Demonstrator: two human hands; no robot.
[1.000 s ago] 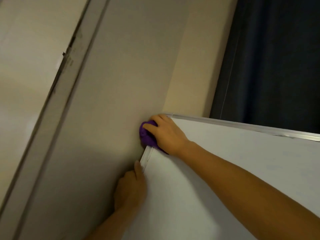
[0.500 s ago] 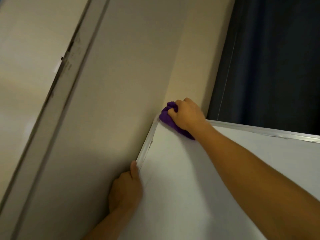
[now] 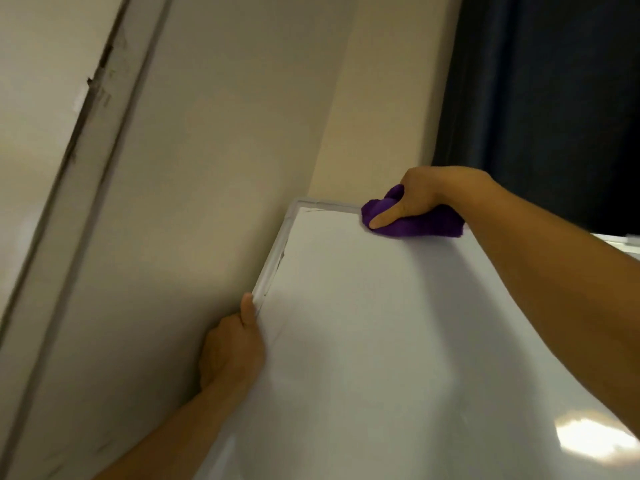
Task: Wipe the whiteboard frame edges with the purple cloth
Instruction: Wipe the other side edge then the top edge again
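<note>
The right hand point(image 3: 424, 199), clenched on the purple cloth point(image 3: 415, 225), has slid rightward from the corner along the whiteboard frame point(image 3: 273, 258)'s top edge, while the left hand point(image 3: 232, 351) still grips its side.

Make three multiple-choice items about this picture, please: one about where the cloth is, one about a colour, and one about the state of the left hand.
1. Where is the purple cloth?
A. on the top frame edge of the whiteboard
B. on the left frame edge
C. lying in the middle of the board

2. What colour is the curtain behind the board?
A. white
B. dark blue
C. red

3. What is the left hand doing?
A. hanging free in the air
B. holding a second cloth
C. gripping the left frame edge

Answers:
1. A: the right hand presses the cloth onto the top edge, just right of the corner.
2. B: the fabric at the upper right is dark blue.
3. C: its thumb lies along the left edge and its fingers curl behind it.
</note>
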